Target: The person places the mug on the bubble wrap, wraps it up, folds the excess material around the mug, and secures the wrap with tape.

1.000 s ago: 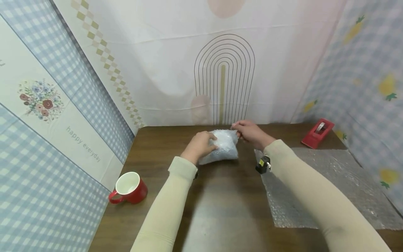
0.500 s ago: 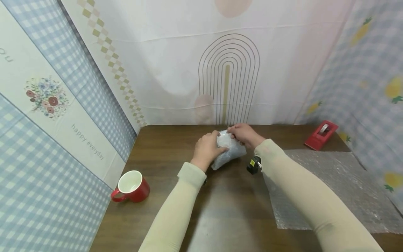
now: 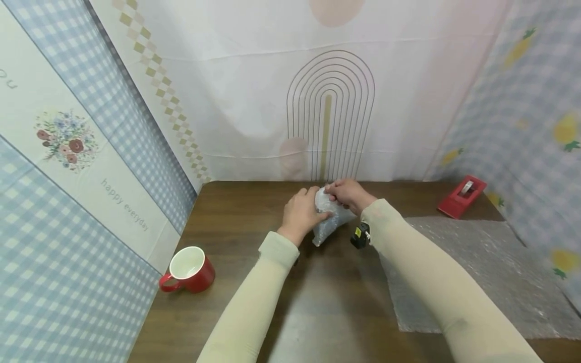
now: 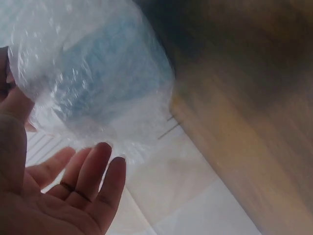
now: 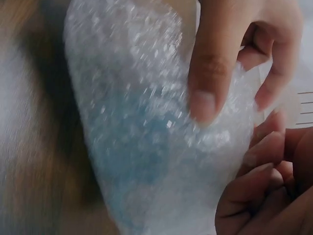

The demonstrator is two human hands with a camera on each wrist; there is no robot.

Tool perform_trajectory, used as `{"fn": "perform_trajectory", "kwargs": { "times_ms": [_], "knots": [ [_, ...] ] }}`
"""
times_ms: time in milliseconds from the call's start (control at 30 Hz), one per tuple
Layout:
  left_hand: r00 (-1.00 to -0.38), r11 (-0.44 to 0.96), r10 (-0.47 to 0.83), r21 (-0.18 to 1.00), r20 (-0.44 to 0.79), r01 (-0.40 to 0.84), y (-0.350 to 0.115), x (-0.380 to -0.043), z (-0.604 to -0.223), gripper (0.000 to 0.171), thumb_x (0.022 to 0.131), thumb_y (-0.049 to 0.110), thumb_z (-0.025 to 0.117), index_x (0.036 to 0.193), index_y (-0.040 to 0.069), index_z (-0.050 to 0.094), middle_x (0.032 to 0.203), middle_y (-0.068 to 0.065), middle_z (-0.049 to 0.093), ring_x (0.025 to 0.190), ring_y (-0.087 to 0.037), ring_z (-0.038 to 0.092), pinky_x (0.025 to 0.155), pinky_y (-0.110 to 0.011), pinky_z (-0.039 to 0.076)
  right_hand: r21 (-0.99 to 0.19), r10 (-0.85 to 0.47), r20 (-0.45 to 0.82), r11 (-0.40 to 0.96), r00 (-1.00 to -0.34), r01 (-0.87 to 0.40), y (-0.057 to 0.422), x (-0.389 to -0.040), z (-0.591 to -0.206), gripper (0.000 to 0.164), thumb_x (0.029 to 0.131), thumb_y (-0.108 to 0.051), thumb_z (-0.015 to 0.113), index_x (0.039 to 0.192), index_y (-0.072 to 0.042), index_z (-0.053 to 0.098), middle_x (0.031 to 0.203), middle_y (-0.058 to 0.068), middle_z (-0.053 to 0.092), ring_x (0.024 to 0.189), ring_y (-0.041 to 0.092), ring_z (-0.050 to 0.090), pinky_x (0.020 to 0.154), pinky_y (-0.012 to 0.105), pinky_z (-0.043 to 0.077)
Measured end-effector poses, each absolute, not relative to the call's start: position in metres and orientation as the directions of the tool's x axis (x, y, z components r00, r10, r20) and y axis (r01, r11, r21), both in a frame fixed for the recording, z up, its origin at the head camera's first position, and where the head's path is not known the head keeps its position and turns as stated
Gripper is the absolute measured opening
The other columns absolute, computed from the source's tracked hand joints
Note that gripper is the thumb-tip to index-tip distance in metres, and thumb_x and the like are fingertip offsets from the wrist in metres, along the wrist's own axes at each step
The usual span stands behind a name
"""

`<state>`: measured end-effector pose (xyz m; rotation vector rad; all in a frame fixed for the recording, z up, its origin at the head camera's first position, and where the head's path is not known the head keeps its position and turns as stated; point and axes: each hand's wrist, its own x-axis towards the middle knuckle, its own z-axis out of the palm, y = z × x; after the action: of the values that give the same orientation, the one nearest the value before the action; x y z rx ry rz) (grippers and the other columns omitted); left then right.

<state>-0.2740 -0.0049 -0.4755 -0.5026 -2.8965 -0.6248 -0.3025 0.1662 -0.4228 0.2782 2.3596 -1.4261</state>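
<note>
Head view: a brown wooden table (image 3: 327,312) carries a flat, clear bubble-wrap sheet (image 3: 490,257) on the right. Near the table's far edge, around the middle, sits a bubble-wrapped bundle (image 3: 335,224), bluish inside. The left hand (image 3: 299,212) grips its left side, fingers loosely curved, thumb across the front; the right hand (image 3: 349,194), fingers tightly curled, pinches its upper edge. A red mug (image 3: 200,278) stands at left, a red tape dispenser (image 3: 451,205) at far right.
</note>
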Motion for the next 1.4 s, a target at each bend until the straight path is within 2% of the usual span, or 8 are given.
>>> {"fn": "perform_trajectory", "kwargs": {
  "times_ms": [200, 433, 533, 633, 867, 1133, 1233, 1400],
  "knots": [
    [-0.932, 0.853, 0.327, 0.375, 0.156, 0.362, -0.005, -0.276, -0.471, 0.078, 0.095, 0.056, 0.091, 0.151, 0.006, 0.071, 0.128, -0.011, 0.071, 0.114, -0.026, 0.070, 0.102, -0.041, 0.064, -0.832, -0.016, -0.399, 0.428, -0.917, 0.354, 0.167, -0.301, -0.420, 0.031, 0.122, -0.033, 0.052, 0.135, -0.010, 0.068, 0.082, -0.008, 0.061, 0.066, 0.008, 0.044, 0.065, 0.026, 0.036],
    [-0.920, 0.849, 0.348, 0.356, 0.178, 0.390, -0.005, -0.283, -0.467, 0.068, 0.094, 0.057, 0.092, 0.140, 0.009, 0.080, 0.145, -0.009, 0.063, 0.131, -0.026, 0.058, 0.110, -0.039, 0.061, -0.790, -0.010, -0.453, 0.467, -0.891, 0.396, 0.169, -0.304, -0.413, 0.030, 0.118, -0.021, 0.058, 0.091, -0.012, 0.065, 0.068, -0.010, 0.061, 0.061, 0.007, 0.043, 0.062, 0.025, 0.035],
    [-0.907, 0.829, 0.383, 0.367, 0.176, 0.421, -0.006, -0.287, -0.467, 0.063, 0.094, 0.054, 0.093, 0.133, 0.006, 0.082, 0.156, -0.007, 0.062, 0.141, -0.027, 0.061, 0.117, -0.039, 0.059, -0.783, -0.002, -0.458, 0.475, -0.889, 0.402, 0.167, -0.306, -0.415, 0.033, 0.117, -0.019, 0.060, 0.085, -0.012, 0.067, 0.064, -0.010, 0.061, 0.058, 0.006, 0.043, 0.058, 0.024, 0.032],
    [-0.898, 0.814, 0.415, 0.383, 0.144, 0.437, -0.007, -0.291, -0.466, 0.066, 0.095, 0.051, 0.093, 0.136, 0.002, 0.077, 0.157, -0.009, 0.066, 0.141, -0.027, 0.068, 0.121, -0.040, 0.059, -0.789, -0.013, -0.450, 0.475, -0.893, 0.390, 0.165, -0.305, -0.418, 0.030, 0.119, -0.021, 0.057, 0.092, -0.011, 0.067, 0.067, -0.009, 0.061, 0.060, 0.006, 0.043, 0.059, 0.023, 0.032],
    [-0.903, 0.824, 0.420, 0.381, 0.088, 0.420, -0.007, -0.294, -0.464, 0.075, 0.097, 0.051, 0.091, 0.147, 0.000, 0.069, 0.156, -0.012, 0.068, 0.135, -0.028, 0.074, 0.119, -0.041, 0.060, -0.804, -0.061, -0.418, 0.489, -0.907, 0.337, 0.163, -0.304, -0.416, 0.025, 0.124, -0.029, 0.047, 0.128, -0.009, 0.062, 0.079, -0.006, 0.060, 0.063, 0.008, 0.042, 0.065, 0.027, 0.034],
    [-0.898, 0.807, 0.419, 0.398, 0.137, 0.437, -0.006, -0.295, -0.468, 0.082, 0.093, 0.051, 0.095, 0.151, 0.004, 0.062, 0.152, -0.011, 0.065, 0.127, -0.030, 0.075, 0.113, -0.043, 0.063, -0.764, -0.031, -0.491, 0.496, -0.870, 0.413, 0.167, -0.308, -0.414, 0.033, 0.119, -0.021, 0.055, 0.088, -0.014, 0.062, 0.066, -0.010, 0.061, 0.062, 0.006, 0.046, 0.063, 0.024, 0.036],
    [-0.887, 0.791, 0.427, 0.402, 0.177, 0.461, -0.006, -0.296, -0.471, 0.087, 0.091, 0.051, 0.096, 0.156, 0.008, 0.056, 0.156, -0.010, 0.061, 0.123, -0.031, 0.076, 0.109, -0.045, 0.065, -0.755, -0.020, -0.495, 0.504, -0.869, 0.419, 0.168, -0.308, -0.414, 0.035, 0.117, -0.019, 0.058, 0.082, -0.014, 0.064, 0.064, -0.010, 0.061, 0.061, 0.006, 0.047, 0.059, 0.022, 0.035],
    [-0.854, 0.764, 0.487, 0.385, 0.183, 0.518, -0.008, -0.303, -0.470, 0.098, 0.092, 0.050, 0.096, 0.169, 0.019, 0.045, 0.171, -0.005, 0.058, 0.137, -0.032, 0.072, 0.114, -0.049, 0.063, -0.747, -0.009, -0.482, 0.526, -0.876, 0.406, 0.168, -0.308, -0.415, 0.039, 0.115, -0.019, 0.060, 0.078, -0.014, 0.066, 0.062, -0.010, 0.060, 0.059, 0.006, 0.045, 0.056, 0.023, 0.034]
  ]
}}
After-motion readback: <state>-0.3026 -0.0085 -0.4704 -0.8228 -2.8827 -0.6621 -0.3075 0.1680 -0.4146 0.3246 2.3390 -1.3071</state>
